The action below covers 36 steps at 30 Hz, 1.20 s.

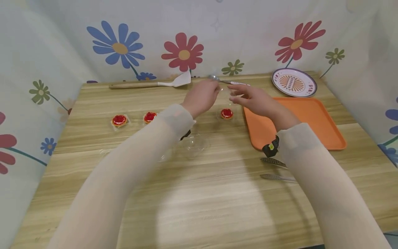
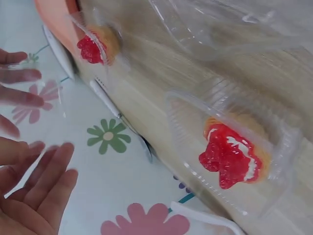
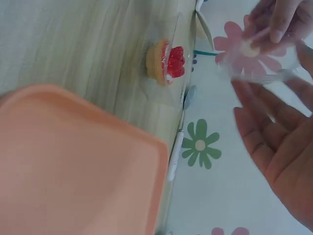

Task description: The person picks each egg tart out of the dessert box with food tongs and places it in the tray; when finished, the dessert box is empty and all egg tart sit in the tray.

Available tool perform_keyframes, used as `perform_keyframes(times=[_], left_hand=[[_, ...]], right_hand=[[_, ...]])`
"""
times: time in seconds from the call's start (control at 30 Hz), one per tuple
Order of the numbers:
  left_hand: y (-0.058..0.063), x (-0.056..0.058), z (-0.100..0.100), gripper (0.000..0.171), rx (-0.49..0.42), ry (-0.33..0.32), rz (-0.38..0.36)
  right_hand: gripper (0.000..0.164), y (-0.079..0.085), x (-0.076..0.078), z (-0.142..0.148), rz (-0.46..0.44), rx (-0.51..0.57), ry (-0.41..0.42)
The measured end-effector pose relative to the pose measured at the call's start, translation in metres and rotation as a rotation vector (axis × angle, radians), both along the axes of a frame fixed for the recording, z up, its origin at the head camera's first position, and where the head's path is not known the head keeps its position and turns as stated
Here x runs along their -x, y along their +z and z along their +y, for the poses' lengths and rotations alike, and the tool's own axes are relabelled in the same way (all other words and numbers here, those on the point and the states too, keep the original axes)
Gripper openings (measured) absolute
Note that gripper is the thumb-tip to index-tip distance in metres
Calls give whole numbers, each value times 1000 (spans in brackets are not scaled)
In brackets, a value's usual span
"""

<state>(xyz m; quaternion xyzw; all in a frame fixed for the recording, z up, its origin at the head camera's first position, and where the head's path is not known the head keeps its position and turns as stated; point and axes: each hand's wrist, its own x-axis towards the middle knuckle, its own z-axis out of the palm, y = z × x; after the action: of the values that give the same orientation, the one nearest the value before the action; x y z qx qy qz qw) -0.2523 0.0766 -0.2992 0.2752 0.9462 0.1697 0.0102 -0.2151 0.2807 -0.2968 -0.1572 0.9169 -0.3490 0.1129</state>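
My left hand pinches a thin clear plastic lid, raised above the back of the table. On its other side is my right hand, fingers mostly extended and apart, near or touching the lid's edge. Whether the right fingertips bear on it is hard to tell. Just in front of the hands sits a red-topped tart in clear plastic packaging. Two similar ones, a middle tart and a left tart, stand to the left; the left sleeve partly covers the middle tart's packaging.
More clear plastic pieces lie nearer me, partly behind my left arm. An orange tray and a patterned plate are on the right. Metal tongs lie by my right forearm. A spatula and a spoon line the back edge.
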Motion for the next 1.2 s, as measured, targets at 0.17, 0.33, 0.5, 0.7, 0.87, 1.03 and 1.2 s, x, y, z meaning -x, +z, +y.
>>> perform_keyframes(times=[0.17,0.33,0.5,0.7,0.87,1.03,1.2], left_hand=[[-3,-3,-3,21,-34,-7,-52],[-3,-14,-2,42,-118,-41,-236],[-1,-24,-2,44,-142,-41,-378],[-7,-25,-4,23,-118,-36,-367],[-12,-26,-3,8,-62,-61,-383],[-17,-30,-2,8,2,-70,-432],[-24,-33,0,7,61,-89,-406]], right_hand=[[42,-4,0,4,2,99,-62],[38,-9,-1,6,30,78,-104],[32,-15,-1,6,32,73,-110],[21,-22,-4,6,-50,46,-82],[20,-27,-7,5,-113,38,-37],[16,-31,-9,5,-106,-28,-2],[13,-35,-11,6,-69,-100,30]])
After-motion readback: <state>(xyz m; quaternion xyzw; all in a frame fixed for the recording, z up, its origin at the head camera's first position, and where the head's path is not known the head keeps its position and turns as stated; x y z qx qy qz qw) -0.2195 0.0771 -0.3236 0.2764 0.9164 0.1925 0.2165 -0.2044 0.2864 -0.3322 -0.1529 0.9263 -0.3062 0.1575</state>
